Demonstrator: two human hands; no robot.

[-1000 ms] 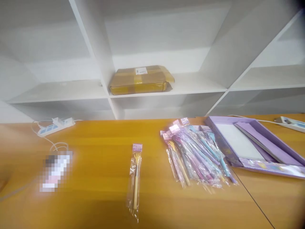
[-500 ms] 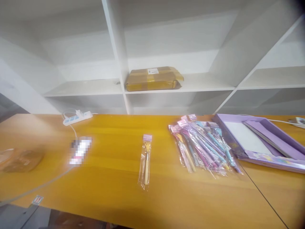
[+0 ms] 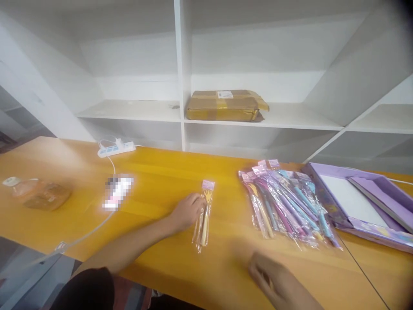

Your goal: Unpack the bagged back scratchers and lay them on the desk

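A yellow hand-shaped back scratcher [image 3: 204, 230] in a clear plastic bag with a pink header lies upright in the view on the table. At its left side my left hand [image 3: 186, 212] has its fingers curled and pressed together on the bag, near the scratcher's head. My right hand [image 3: 269, 275] is low and to the right, above the table near its front edge, smeared by motion; whether it holds anything does not show. Further right lies a pile of bagged back scratchers [image 3: 287, 202] in purple, blue, pink and yellow.
An open purple box [image 3: 342, 219] stands right of the pile. A power strip [image 3: 116, 149], a glowing phone [image 3: 118, 193] on a cable and a bottle of orange drink [image 3: 45, 194] are on the left. White shelves behind hold a taped carton [image 3: 222, 107].
Both hands have come into view: the left has reached the single bagged back scratcher, the right is moving over the front of the table. The camera view has shifted a little left.
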